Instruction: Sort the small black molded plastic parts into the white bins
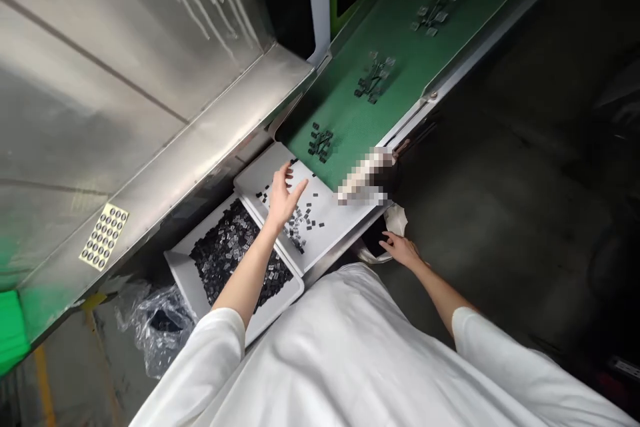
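Observation:
My left hand [286, 197] hangs over the white upper tray [340, 217], thumb and fingers apart, with no object visible in the grasp. Small dark plastic pieces [303, 221] lie scattered beneath and beside it, and one dark piece sits close to its fingertips. My right hand [401, 249], fingers apart, is lower on the right, over the dark mouth of a pale bag [396, 219]. Nothing shows in those fingers. Beyond the tray, a cluster of small dark parts on a thin frame [321, 142] rests at the near end of the green conveyor belt [350, 140].
Farther up the belt lie more part clusters [374, 78]. A white bin [296, 292] full of small black pieces stands under my left forearm. Left are a metal machine panel [125, 73], a sticker sheet [104, 237] and clear plastic wrap [163, 330]. A blurred patch covers the belt's right corner.

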Available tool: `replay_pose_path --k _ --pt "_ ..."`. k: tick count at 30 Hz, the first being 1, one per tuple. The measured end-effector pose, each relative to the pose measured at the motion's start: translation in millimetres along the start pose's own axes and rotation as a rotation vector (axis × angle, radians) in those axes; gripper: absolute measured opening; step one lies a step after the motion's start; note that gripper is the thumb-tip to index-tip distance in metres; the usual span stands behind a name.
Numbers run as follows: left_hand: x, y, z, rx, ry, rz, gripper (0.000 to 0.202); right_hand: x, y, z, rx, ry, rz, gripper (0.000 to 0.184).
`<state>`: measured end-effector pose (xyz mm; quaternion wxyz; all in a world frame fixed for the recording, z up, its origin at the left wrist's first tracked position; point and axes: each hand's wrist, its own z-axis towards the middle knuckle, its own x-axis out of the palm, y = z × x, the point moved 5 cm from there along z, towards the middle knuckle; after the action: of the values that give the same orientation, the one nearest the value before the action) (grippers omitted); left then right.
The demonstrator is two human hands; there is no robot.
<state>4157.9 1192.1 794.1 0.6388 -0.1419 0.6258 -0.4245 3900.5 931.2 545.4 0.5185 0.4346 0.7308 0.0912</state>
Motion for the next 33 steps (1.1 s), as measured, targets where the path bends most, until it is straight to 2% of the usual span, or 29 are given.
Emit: replay_pose_path --k 2,4,7,9,12,14,16,18,21,23,25,26,29,31,33 --pt "30.8 -24.2 35.7 0.052 0.044 0.080 0.086 -21.0 -12.8 0.1 -0.010 -0.014 0.020 0.026" --pt "54.1 -39.4 61.3 0.058 0.044 0.163 0.095 -57.7 -26.3 -2.4 -0.031 -0.072 0.069 0.023" --pt "73.7 -50.8 82.6 0.066 0.022 0.279 0.099 -144.8 -25.4 -5.7 -0.110 -0.313 0.240 0.028" --pt "78.9 -51.9 89.6 0.051 0.007 0.315 0.097 -215.6 -0.9 -6.5 -0.207 -0.548 0.327 0.031" --pt "78.7 -48.8 96.7 -0.020 -0.050 0.238 0.087 -312.7 64.8 4.0 -0.396 -0.835 0.324 0.029" --pt "77.3 -48.7 102.6 -0.065 -0.099 0.142 0.075 -362.1 109.4 29.7 -0.489 -0.897 0.329 0.028" --pt "78.4 -54.3 111.8 -0.074 -0.131 0.064 0.065 -400.6 145.3 72.2 -0.559 -0.868 0.301 0.025" --pt "84.2 -65.6 125.5 -0.058 -0.142 -0.010 0.061 -434.5 166.8 123.3 -0.565 -0.872 0.261 0.023" --pt "103.4 -89.3 152.3 -0.032 -0.149 -0.162 0.062 -480.5 179.1 194.2 -0.462 -0.982 0.210 0.030" --pt "121.6 -107.6 170.3 0.000 -0.152 -0.237 0.063 -500.8 182.2 229.1 -0.344 -0.999 0.238 0.045" --pt "140.1 -124.7 184.8 0.036 -0.161 -0.260 0.065 -507.5 186.1 253.1 -0.241 -0.911 0.320 0.054" --pt "148.6 -132.2 190.5 0.055 -0.165 -0.255 0.066 -505.8 188.8 261.1 -0.204 -0.845 0.374 0.053" --pt "167.9 -147.2 203.6 0.082 -0.156 -0.210 0.068 -491.4 197.7 271.1 -0.166 -0.728 0.509 0.032" --pt "175.8 -151.8 211.4 0.082 -0.120 -0.179 0.069 -479.5 203.5 269.6 -0.185 -0.727 0.543 0.019" --pt "178.9 -153.1 218.8 0.061 -0.093 -0.173 0.067 -465.0 210.8 263.6 -0.242 -0.717 0.576 0.015"
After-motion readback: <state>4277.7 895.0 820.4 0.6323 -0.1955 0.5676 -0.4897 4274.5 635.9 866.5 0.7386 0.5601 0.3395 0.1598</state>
